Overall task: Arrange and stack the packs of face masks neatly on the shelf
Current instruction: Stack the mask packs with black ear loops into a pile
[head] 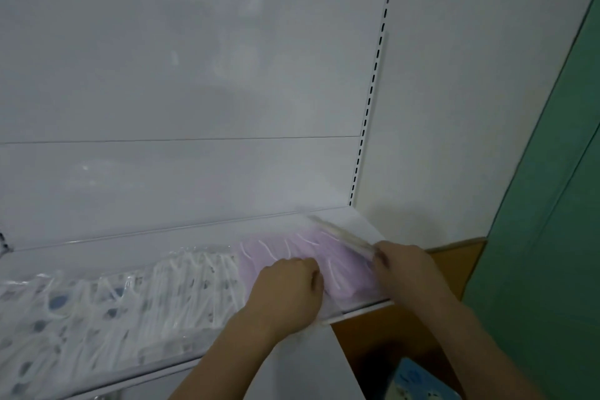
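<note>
Squaring the pink mask pack (328, 256) at shelf (201, 237) far right: left hand (287, 292) curled on it, right hand (406, 273) pinching its edge; next, nudging flush beside patterned packs (130, 302)

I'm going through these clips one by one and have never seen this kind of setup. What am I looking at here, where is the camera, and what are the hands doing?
There is no machine: a person wears a camera on the head, looking forward and down. The left hand and right hand both rest on a clear pack of pink face masks at the right end of a white shelf. The right hand appears to grip the pack's edge; the picture is blurred there. Left of it lie packs of white patterned masks. A blue patterned item shows below, at the bottom edge.
</note>
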Motion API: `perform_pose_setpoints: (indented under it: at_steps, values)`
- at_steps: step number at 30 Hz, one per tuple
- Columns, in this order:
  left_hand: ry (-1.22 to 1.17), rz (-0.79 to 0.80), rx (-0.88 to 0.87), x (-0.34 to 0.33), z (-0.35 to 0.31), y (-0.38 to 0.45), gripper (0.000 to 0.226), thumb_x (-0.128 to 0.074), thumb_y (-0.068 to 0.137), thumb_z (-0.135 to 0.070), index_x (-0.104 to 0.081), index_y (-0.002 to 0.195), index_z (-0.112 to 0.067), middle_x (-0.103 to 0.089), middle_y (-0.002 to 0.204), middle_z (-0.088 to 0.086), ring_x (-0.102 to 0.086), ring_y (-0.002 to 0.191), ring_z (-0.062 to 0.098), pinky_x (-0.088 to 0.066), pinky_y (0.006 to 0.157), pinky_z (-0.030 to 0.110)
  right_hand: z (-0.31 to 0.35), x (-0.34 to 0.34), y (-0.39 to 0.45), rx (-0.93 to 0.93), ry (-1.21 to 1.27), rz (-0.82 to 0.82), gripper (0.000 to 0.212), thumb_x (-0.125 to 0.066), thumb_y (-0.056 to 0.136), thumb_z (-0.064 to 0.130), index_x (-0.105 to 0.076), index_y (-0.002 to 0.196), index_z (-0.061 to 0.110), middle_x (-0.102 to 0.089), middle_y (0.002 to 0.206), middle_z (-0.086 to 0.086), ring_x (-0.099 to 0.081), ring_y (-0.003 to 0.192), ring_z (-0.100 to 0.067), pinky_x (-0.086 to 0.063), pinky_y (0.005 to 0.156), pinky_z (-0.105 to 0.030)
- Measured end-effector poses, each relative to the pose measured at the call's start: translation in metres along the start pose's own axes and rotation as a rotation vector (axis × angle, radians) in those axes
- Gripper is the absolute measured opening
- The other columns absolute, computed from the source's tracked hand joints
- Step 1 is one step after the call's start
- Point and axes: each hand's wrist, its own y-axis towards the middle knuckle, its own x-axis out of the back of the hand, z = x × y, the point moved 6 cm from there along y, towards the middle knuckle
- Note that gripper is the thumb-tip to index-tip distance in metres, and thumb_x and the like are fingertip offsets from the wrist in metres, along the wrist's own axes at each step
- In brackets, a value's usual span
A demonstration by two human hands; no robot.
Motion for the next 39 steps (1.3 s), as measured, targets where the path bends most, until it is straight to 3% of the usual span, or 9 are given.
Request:
perform_pose_setpoints:
  at_steps: [5,8,10,13,16,21,23,27,39]
  values:
    - [-0.167,-0.128,0.041,0.013,-0.002,0.018,0.028,-0.039,0.104,-0.032,-0.061,0.097,-0.017,-0.069,0.094,-0.001,-0.062,0.086,0.02,-0.051,0.079,0.036,-0.019,0.037,0.002,-0.143,0.314,-0.262,0.039,-0.052,0.102,0.029,-0.048,0.065,0.016,-0.055,0.058,0.003,-0.052,0.053,-0.008,-0.031,0.045,-0.017]
    - [-0.677,-0.081,0.176,0.013,-0.011,0.018,0.053,-0.048,0.092,-0.069,-0.058,0.125,-0.028,-0.067,0.117,-0.011,-0.064,0.104,0.009,-0.05,0.094,0.029,0.0,0.05,-0.015,-0.076,0.379,-0.394,0.03,-0.061,0.097,0.033,-0.055,0.07,0.022,-0.059,0.061,0.01,-0.054,0.053,0.0,-0.033,0.047,-0.011]
    - [-1.164,-0.054,0.242,0.011,-0.024,0.014,0.071,-0.055,0.08,-0.077,-0.057,0.13,-0.028,-0.067,0.124,-0.009,-0.068,0.109,0.011,-0.053,0.101,0.037,0.026,0.041,-0.026,0.031,0.417,-0.354,0.007,-0.065,0.094,0.035,-0.067,0.091,0.029,-0.064,0.079,0.018,-0.06,0.068,0.003,-0.042,0.06,-0.009]
    - [-1.446,-0.27,0.36,0.014,-0.025,0.002,0.037,-0.058,0.098,-0.044,-0.067,0.115,-0.012,-0.074,0.105,0.017,-0.073,0.095,0.024,-0.058,0.087,0.041,0.066,0.015,-0.044,0.296,0.413,-0.215,0.033,-0.057,0.093,0.051,-0.065,0.121,0.034,-0.059,0.122,0.024,-0.055,0.115,0.004,-0.046,0.096,-0.016]
    - [-1.433,-0.585,0.5,0.018,0.0,-0.027,0.022,-0.059,0.1,-0.026,-0.072,0.1,-0.008,-0.074,0.089,0.022,-0.072,0.078,0.029,-0.058,0.071,0.042,0.088,0.002,-0.065,0.581,0.531,-0.16,0.05,-0.048,0.093,0.064,-0.064,0.127,0.032,-0.044,0.149,0.021,-0.036,0.141,0.0,-0.032,0.113,-0.019]
    - [-1.348,-0.824,0.564,0.041,0.024,-0.085,0.006,-0.076,0.088,-0.017,-0.076,0.093,-0.013,-0.078,0.086,0.008,-0.075,0.076,0.025,-0.061,0.064,0.038,0.096,0.0,-0.058,0.174,0.957,-0.053,0.05,-0.063,0.079,0.069,-0.049,0.12,0.045,-0.063,0.116,0.023,-0.064,0.103,-0.005,-0.057,0.084,-0.032]
    - [-1.337,-0.861,0.571,0.052,0.031,-0.108,0.016,-0.079,0.084,-0.014,-0.076,0.099,-0.013,-0.079,0.091,0.006,-0.076,0.087,0.025,-0.062,0.077,0.042,0.128,-0.007,-0.057,0.16,1.103,0.206,0.042,-0.076,0.079,0.047,-0.056,0.115,0.036,-0.074,0.093,0.015,-0.069,0.083,-0.005,-0.057,0.074,-0.032]
    - [-1.226,-0.958,0.626,0.082,0.063,-0.162,0.017,-0.075,0.088,-0.031,-0.077,0.098,-0.018,-0.08,0.091,-0.001,-0.076,0.087,0.017,-0.062,0.082,0.041,0.194,-0.005,-0.08,0.335,1.124,0.276,0.01,-0.074,0.087,0.018,-0.07,0.089,0.027,-0.075,0.076,0.006,-0.07,0.069,-0.013,-0.054,0.065,-0.033]
    - [-0.844,-0.94,0.785,0.182,0.206,-0.335,0.023,-0.06,0.098,-0.035,-0.074,0.09,-0.019,-0.078,0.083,0.0,-0.074,0.077,0.013,-0.062,0.069,0.032,0.441,-0.024,-0.161,0.542,1.103,0.46,0.015,-0.07,0.087,0.04,-0.061,0.097,0.033,-0.074,0.074,0.01,-0.068,0.064,-0.009,-0.054,0.061,-0.035]
